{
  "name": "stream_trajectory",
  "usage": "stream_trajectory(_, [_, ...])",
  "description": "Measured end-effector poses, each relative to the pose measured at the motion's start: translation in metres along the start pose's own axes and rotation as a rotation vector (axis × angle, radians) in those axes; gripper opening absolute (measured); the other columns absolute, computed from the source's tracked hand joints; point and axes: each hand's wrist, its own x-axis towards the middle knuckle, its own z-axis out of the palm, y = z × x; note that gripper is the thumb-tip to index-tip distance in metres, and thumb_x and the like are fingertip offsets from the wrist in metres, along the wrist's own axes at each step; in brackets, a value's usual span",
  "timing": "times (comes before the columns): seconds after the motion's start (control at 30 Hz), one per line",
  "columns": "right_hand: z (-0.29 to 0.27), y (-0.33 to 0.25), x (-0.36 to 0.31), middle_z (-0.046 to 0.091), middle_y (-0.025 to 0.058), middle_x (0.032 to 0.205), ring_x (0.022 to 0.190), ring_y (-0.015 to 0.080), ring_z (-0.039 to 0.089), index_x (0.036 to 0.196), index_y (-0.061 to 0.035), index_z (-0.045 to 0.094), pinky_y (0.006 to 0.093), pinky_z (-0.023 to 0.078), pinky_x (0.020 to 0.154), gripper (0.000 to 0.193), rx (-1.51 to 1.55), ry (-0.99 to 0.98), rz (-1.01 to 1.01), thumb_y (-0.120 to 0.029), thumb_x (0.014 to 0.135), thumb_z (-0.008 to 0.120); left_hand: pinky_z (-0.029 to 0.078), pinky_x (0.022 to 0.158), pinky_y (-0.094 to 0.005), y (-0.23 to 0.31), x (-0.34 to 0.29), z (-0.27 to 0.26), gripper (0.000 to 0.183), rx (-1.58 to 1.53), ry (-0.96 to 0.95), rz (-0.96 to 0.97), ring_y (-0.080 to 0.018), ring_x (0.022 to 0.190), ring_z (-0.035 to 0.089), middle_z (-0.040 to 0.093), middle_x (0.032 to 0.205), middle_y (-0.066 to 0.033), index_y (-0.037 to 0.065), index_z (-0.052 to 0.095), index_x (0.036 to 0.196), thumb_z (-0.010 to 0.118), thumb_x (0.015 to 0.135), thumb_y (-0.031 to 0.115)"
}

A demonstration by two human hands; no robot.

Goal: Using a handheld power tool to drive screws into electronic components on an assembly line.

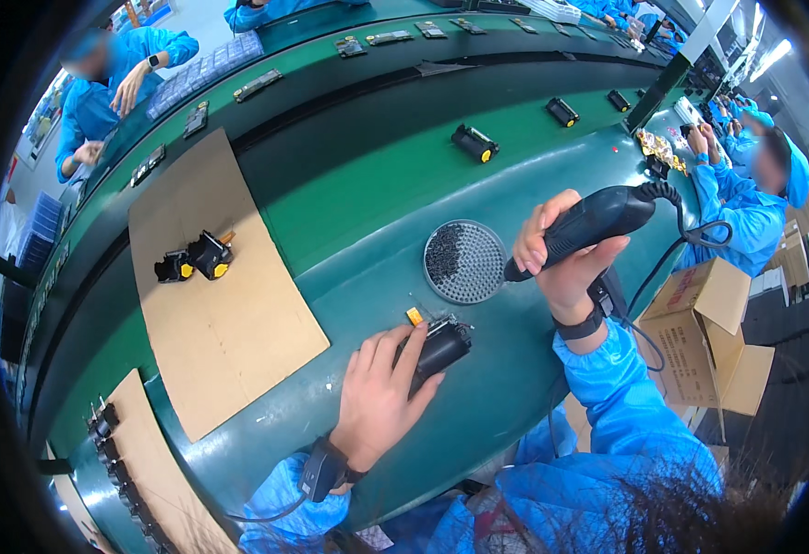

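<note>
My right hand point(566, 261) is wrapped round a black corded electric screwdriver point(600, 224). Its nose points down and left, at the right rim of a round grey dimpled tray point(488, 265) that holds many small dark screws point(446, 256) in its left part. On the green work surface, my left hand point(381, 388) grips a black plastic housing point(443, 351), roughly cylindrical, with fingers over its left side and the thumb along the near side. A small orange tab point(415, 316) sticks up at the housing's far left end. The screwdriver's tip is partly hidden by the tray's edge.
Two similar black housings with yellow ends point(209, 254) lie on a cardboard sheet point(247, 342) at left. Other housings point(475, 144) sit on the green belt ahead. An open carton point(691, 351) stands at right, near the coiled cord point(663, 192). Co-workers in blue sit around the line.
</note>
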Motion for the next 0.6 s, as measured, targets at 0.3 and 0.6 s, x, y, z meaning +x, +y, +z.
stream_trajectory(0.3, [-0.0023,0.0040,-0.0002,0.047,0.0022,0.061,0.050,0.0099,0.046,0.093,-0.0052,0.045,0.0246,0.040,0.048,0.087,-0.018,0.045,0.036,-0.090,0.075,0.041,0.045,0.091,-0.0424,-0.0009,-0.0012,0.0006,0.061,-0.001,0.001,0.002,-0.0325,0.111,0.053,0.056,0.123,-0.0132,0.000,0.055,0.131,0.076,0.079,0.022])
stream_trajectory(0.6, [-0.0003,0.0043,-0.0009,0.048,0.0027,0.060,0.049,0.0117,0.047,0.091,-0.0055,0.046,0.0266,0.041,0.048,0.088,-0.032,-0.014,0.073,-0.091,0.071,0.042,0.038,0.093,-0.0407,-0.0001,-0.0027,-0.0020,0.064,0.064,-0.001,-0.002,-0.0295,0.114,0.050,0.055,0.125,-0.0110,0.002,0.054,0.133,0.077,0.079,0.027])
